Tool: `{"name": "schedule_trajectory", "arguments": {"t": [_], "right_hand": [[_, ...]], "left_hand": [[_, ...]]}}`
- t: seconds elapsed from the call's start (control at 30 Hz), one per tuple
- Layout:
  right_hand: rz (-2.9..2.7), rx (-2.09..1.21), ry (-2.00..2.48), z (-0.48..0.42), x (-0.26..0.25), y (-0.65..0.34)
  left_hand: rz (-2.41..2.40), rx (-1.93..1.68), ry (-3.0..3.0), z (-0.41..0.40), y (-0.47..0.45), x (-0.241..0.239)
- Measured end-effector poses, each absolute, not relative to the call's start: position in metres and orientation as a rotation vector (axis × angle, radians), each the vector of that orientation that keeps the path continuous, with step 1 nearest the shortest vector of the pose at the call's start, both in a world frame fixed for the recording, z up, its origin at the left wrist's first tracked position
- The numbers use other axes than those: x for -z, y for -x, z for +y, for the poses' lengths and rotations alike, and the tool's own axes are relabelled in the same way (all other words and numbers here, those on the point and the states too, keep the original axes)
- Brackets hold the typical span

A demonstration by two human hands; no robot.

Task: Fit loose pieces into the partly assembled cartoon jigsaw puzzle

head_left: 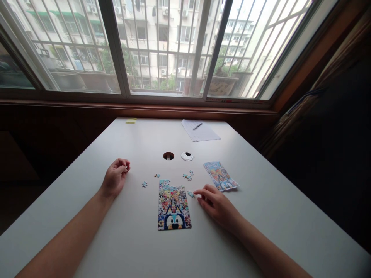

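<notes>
A nearly whole jigsaw puzzle (174,206) lies on the white table, with a blue dog face at its bottom and a gap along its upper right edge. To its left, my left hand (114,177) is closed, fingers curled against the thumb; a tiny pale spot shows there, too small to name. My right hand (216,202) has its index fingertip and thumb at a light-blue puzzle piece (190,194) just right of the puzzle. Loose pieces lie above: one piece (144,184) at left, another piece (157,175), and a small cluster (188,176).
A printed picture sheet (220,175) matching the puzzle lies right of it. Farther back are a round table hole (168,156), its white cover (187,156), paper sheets (199,133) with a pen (197,126), and yellow sticky notes (131,121). A barred window stands behind.
</notes>
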State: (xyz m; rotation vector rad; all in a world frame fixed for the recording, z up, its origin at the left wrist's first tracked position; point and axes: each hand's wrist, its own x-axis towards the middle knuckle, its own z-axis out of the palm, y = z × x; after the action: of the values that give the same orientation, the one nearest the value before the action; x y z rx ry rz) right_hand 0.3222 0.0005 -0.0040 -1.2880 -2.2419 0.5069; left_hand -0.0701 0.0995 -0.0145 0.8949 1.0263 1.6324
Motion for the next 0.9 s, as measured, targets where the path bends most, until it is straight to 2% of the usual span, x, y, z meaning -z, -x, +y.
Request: {"name": "schedule_trajectory", "arguments": {"t": [0.9], "right_hand": [[-2.263,-0.443,1.270,0.0042,0.0048,-0.3180]], "left_hand": [[1.048,-1.586,-0.951,0.0950,0.0664,0.0077]]}}
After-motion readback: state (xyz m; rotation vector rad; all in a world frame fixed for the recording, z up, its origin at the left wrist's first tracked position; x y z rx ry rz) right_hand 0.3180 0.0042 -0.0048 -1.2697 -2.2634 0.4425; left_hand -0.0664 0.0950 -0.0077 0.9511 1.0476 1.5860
